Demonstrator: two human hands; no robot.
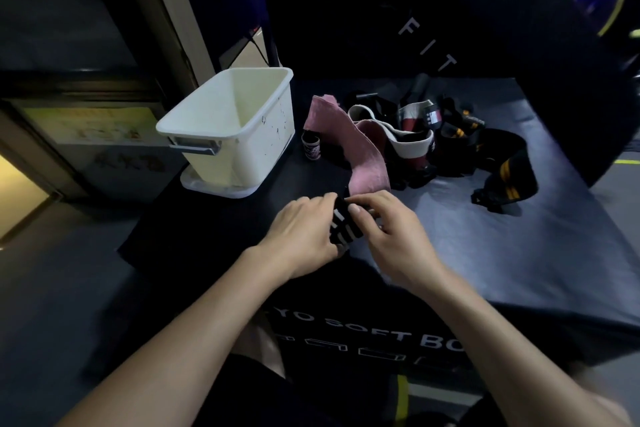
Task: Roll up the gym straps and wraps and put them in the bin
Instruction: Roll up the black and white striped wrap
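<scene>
A black wrap with white stripes (pixel 343 227) is held between both hands over the dark soft box (pixel 502 253). My left hand (pixel 304 236) grips its left side, and my right hand (pixel 388 232) pinches it from above and the right. A pink wrap (pixel 363 152) trails away from the hands toward a pile of straps (pixel 426 135). The white bin (pixel 239 125) stands at the back left, and its inside looks bare. A small rolled wrap (pixel 310 146) stands upright beside the bin.
A black strap with yellow stripes (pixel 505 170) lies at the right of the pile. The bin rests on a white lid (pixel 218 185) near the box's left edge. Grey floor lies to the left and below.
</scene>
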